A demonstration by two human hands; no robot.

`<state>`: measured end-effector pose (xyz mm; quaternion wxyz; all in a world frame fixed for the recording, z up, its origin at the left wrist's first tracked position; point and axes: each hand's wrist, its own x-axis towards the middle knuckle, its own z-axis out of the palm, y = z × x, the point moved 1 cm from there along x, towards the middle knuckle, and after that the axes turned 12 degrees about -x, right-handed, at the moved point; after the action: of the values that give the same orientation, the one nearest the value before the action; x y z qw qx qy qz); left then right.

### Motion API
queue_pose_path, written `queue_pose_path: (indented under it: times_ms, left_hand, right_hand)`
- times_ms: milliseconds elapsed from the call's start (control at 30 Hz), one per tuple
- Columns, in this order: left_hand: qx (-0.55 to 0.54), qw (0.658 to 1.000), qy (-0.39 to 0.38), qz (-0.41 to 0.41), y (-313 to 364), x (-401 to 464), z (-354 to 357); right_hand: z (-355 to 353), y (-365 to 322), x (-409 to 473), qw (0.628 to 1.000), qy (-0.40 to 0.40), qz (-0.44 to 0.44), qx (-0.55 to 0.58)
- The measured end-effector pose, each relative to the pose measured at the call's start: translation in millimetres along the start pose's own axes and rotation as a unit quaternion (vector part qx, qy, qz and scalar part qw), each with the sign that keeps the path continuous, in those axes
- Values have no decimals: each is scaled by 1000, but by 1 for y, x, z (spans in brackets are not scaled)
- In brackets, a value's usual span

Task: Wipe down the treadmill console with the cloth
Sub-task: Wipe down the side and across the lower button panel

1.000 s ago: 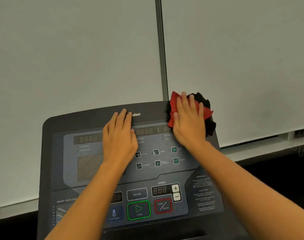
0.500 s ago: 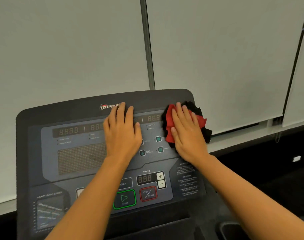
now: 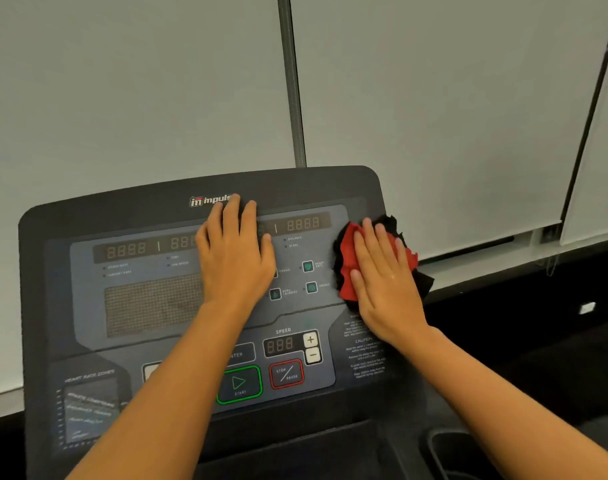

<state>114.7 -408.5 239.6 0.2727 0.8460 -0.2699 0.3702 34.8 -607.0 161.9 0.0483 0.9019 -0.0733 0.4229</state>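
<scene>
A dark grey treadmill console (image 3: 88,220) with number displays and buttons fills the lower middle of the view. My right hand (image 3: 385,285) lies flat on a red and black cloth (image 3: 347,247) and presses it against the console's right edge, beside the small teal buttons. The cloth hangs partly over that edge. My left hand (image 3: 236,254) rests flat, fingers together, on the upper middle of the console and covers part of the logo and a display. It holds nothing.
Pale roller blinds (image 3: 434,98) hang close behind the console above a light sill. A green start button (image 3: 239,384) and a red stop button (image 3: 286,374) sit low on the panel. A dark cup holder (image 3: 451,452) lies at the lower right.
My right hand has slid the cloth from the console's top right corner down along its right side. The left hand has stayed flat on the console. The view has shifted right.
</scene>
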Motion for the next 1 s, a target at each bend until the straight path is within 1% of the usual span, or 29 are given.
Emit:
queue_pose_path:
  times_ms: [67, 133, 200, 267, 367, 467, 533, 600, 633, 733, 800, 833, 900, 1000]
  left_hand:
    - [2, 1000, -3, -6, 2, -1, 0]
    - [3, 1000, -10, -7, 4, -2, -1]
    - [4, 1000, -17, -10, 4, -4, -3]
    - [3, 1000, -26, -7, 4, -7, -6]
    - [2, 999, -36, 0, 4, -15, -10]
    - [-3, 999, -33, -1, -1, -28, -11]
    - [-1, 999, -33, 0, -4, -38, -11]
    - [2, 999, -38, 1, -6, -46, -11]
    - [2, 999, -40, 2, -6, -49, -11]
    - [-2, 999, -38, 5, -4, -56, -11]
    - [-1, 999, -43, 5, -5, -65, -9]
    - [-3, 999, -43, 7, -5, -69, -9]
    - [-5, 999, -47, 7, -9, -82, -6]
    - [-13, 998, -59, 8, -17, -106, -4]
  right_hand:
    - [1, 9, -6, 1000, -13, -24, -1]
    - [-4, 16, 17, 999, -14, -40, -12]
    - [-9, 17, 46, 999, -14, -35, -8]
    - [-8, 14, 56, 1000, -12, -18, -15]
    - [-3, 7, 11, 999, -13, -31, -27]
    - [3, -6, -79, 994, -63, -76, -45]
    - [6, -5, -110, 988, -80, -116, -56]
    - [5, 4, -93, 984, -85, -141, -69]
    - [2, 5, -75, 984, -82, -138, -76]
    - [-5, -3, -20, 994, -58, -63, -64]
    - [-3, -10, -14, 996, -51, -32, -60]
    - [-2, -11, -21, 997, -47, -33, -59]
    - [2, -14, -51, 995, -53, -65, -61]
    - [7, -17, -118, 981, -100, -143, -79]
